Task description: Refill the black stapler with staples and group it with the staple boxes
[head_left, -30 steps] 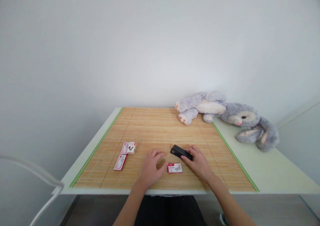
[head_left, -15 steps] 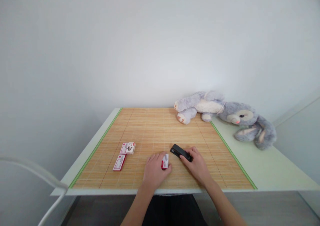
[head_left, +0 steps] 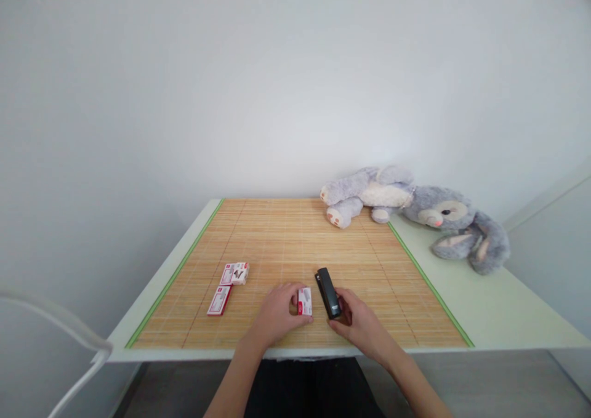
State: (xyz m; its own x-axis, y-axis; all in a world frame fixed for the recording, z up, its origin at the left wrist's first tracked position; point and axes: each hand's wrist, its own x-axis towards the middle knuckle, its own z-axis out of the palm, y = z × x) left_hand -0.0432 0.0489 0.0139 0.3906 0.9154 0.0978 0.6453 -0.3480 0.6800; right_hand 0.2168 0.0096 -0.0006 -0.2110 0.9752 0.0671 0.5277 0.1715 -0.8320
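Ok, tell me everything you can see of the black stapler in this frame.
The black stapler is small and slim, plastic-looking, with a slight sheen along its top. It lies flat on the bamboo mat near the table's front edge, its long axis pointing away from the person, tilted a little left. The right hand holds its near end. Just beside it on the left is the small red-and-white staple box, held by the left hand. No markings can be read.
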